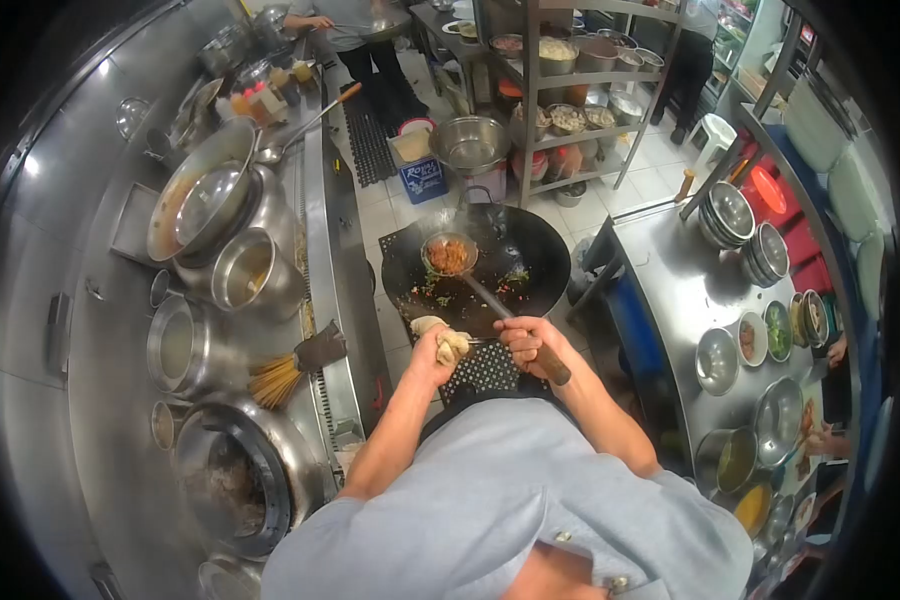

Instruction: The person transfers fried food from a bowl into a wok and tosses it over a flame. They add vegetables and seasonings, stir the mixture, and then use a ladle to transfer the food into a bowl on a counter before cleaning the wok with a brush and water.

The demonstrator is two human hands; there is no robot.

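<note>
A large black wok [540, 262] is in front of me, with bits of green and red food inside. My left hand [436, 350] is closed around a pale cloth [454, 346] at the wok's near edge. In my right hand [530, 340] is the dark handle of a ladle [490, 298], whose end sticks out below the fingers. The ladle's bowl is over the wok and holds reddish-brown cooked food [450, 256]. Light steam shows above the wok.
Left is a steel stove counter [345, 250] with pots, a bamboo brush [275, 382] and a large pan [185, 180]. Right, a steel table [660, 270] carries bowls. A shelf rack [532, 100], a metal basin [470, 135] and other people stand beyond the wok.
</note>
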